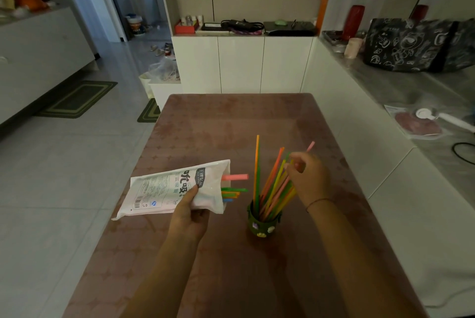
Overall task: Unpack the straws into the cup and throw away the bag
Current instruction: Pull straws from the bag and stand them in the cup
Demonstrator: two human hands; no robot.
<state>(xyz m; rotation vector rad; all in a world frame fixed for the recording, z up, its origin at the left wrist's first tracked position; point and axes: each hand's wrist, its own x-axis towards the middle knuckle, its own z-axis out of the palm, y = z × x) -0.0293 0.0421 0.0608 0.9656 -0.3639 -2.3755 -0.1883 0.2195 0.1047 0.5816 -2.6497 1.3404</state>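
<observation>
**Position.** One bag [164, 189] is held level above the table [231, 124], at 9 o'clock of the cup [262, 222], with its open mouth turned toward 3 o'clock. The left hand [190, 212] is closed round the mouth end, thumb on top; its grip is curled on the bag. The right hand [308, 178] is at 1 o'clock of the cup, its grip pinched on a pink straw [310, 146] whose lower end appears to reach into the cup.

**Count.** One cup and one bag are noted. The straws in the cup [272, 189] are judged at about a dozen; overlap prevents an exact count. At least four loose straw ends [232, 190] are seen projecting from the bag's mouth: pink, green, orange and blue.

**Risks.**
- The cup is small and dark, and the bundle leans toward 1 o'clock. It could be tipped by a sideways push from the right hand.
- With the bag held level, the projecting straws could be shed onto the table if the mouth is dipped.
- The bag is not yet empty, so disposal is judged premature.
</observation>
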